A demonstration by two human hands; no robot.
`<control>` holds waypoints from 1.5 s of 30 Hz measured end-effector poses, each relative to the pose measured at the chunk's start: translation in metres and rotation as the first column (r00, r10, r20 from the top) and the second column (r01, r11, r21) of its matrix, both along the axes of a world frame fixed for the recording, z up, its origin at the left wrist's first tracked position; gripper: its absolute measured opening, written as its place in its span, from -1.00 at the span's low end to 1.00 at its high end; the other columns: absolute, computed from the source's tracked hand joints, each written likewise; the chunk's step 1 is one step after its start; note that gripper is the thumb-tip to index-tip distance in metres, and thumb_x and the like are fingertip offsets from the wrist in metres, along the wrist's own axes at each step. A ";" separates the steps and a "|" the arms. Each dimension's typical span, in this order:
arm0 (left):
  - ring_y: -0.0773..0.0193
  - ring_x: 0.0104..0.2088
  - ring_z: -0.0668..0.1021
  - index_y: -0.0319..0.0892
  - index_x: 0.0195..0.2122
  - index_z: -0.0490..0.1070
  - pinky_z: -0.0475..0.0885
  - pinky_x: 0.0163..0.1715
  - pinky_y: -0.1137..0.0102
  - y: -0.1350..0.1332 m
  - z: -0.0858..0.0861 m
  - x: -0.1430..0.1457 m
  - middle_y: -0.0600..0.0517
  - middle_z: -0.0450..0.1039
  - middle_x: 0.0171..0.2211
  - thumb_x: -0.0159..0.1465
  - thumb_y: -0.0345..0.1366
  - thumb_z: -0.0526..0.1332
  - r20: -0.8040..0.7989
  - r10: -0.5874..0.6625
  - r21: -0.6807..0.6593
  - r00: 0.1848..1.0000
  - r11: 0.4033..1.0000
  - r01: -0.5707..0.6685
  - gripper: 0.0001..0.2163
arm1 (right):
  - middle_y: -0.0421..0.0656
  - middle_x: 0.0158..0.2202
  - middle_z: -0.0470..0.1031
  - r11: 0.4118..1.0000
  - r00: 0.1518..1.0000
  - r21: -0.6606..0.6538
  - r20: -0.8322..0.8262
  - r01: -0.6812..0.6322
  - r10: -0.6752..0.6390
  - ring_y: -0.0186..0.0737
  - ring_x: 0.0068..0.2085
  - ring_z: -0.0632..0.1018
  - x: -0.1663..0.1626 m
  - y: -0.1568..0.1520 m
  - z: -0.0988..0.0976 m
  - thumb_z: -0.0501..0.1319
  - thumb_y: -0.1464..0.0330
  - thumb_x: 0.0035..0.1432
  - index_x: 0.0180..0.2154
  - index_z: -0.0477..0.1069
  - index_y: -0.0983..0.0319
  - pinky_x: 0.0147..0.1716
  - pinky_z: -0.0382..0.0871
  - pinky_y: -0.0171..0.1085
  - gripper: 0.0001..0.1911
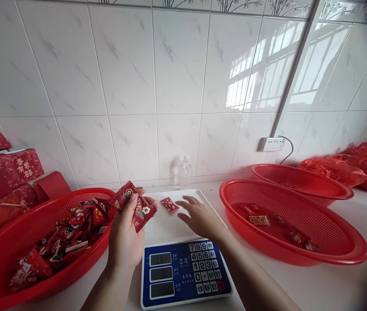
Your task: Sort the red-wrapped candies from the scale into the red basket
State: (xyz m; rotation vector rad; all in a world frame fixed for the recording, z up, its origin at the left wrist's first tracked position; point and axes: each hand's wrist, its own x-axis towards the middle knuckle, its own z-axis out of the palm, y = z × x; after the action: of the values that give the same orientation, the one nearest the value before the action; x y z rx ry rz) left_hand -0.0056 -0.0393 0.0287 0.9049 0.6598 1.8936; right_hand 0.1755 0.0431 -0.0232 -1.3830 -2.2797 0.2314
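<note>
My left hand (125,235) is closed around a small bunch of red candy packets (133,204), held above the left edge of the scale's white tray (163,228). My right hand (198,216) hovers over the tray with its fingers spread and nothing in them, just right of a single red candy packet (169,204) lying on the tray. The blue electronic scale (183,272) with its keypad and displays faces me.
A red basket (4,250) holding several red candy packets sits at the left. Two more red baskets (332,255) stand at the right, the nearer with a few packets. Red gift boxes (11,168), a clear bottle (186,170), red plastic bags (348,168) and a wall socket (272,144) line the tiled wall.
</note>
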 end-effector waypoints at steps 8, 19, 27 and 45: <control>0.28 -0.37 0.55 -0.16 -0.30 0.49 0.46 -0.26 0.41 -0.003 0.004 -0.003 0.04 0.50 -0.50 0.19 -0.21 0.25 0.017 -0.007 0.011 1.000 1.000 0.007 -0.86 | 0.04 -0.03 0.47 0.996 0.971 -0.075 0.228 -0.056 0.072 -0.01 -0.02 0.47 -0.042 0.010 0.007 0.00 0.37 0.27 0.03 0.40 0.19 -0.09 0.29 -0.08 -0.65; 0.28 -0.38 0.56 -0.16 -0.32 0.49 0.46 -0.26 0.39 -0.008 0.006 -0.004 0.05 0.50 -0.50 0.17 -0.22 0.28 0.039 -0.014 0.033 0.999 0.999 0.012 -0.86 | -0.08 -0.26 0.49 0.999 0.987 0.048 0.158 -0.009 0.002 -0.24 -0.35 0.48 -0.015 -0.003 0.006 0.07 0.48 0.14 -0.39 0.49 0.22 -0.33 0.28 -0.30 -0.78; 0.26 -0.39 0.56 -0.17 -0.31 0.49 0.47 -0.28 0.36 -0.009 0.007 -0.001 0.04 0.50 -0.50 0.17 -0.22 0.27 0.036 -0.026 0.033 0.999 0.999 0.024 -0.86 | -0.11 -0.19 0.48 0.862 0.862 0.139 0.087 0.487 -0.500 -0.22 -0.35 0.47 0.077 -0.012 0.033 0.03 0.32 0.21 -0.36 0.47 0.17 -0.54 0.16 -0.33 -0.74; 0.27 -0.38 0.55 -0.19 -0.26 0.45 0.46 -0.27 0.34 -0.011 0.007 0.001 0.05 0.48 -0.43 0.16 -0.21 0.29 0.023 -0.038 0.017 0.999 0.999 0.038 -0.82 | 0.02 -0.14 0.58 0.880 0.874 -0.072 0.177 0.470 -0.452 0.06 -0.17 0.57 0.100 0.001 -0.007 -0.13 0.39 0.28 0.12 0.29 0.25 -0.33 0.35 -0.13 -0.55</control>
State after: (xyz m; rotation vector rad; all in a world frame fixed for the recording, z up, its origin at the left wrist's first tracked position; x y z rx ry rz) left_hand -0.0042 -0.0500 0.0357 0.8984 0.6091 1.8758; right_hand 0.2757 0.0436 -0.0299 -2.0204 -1.9938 0.0984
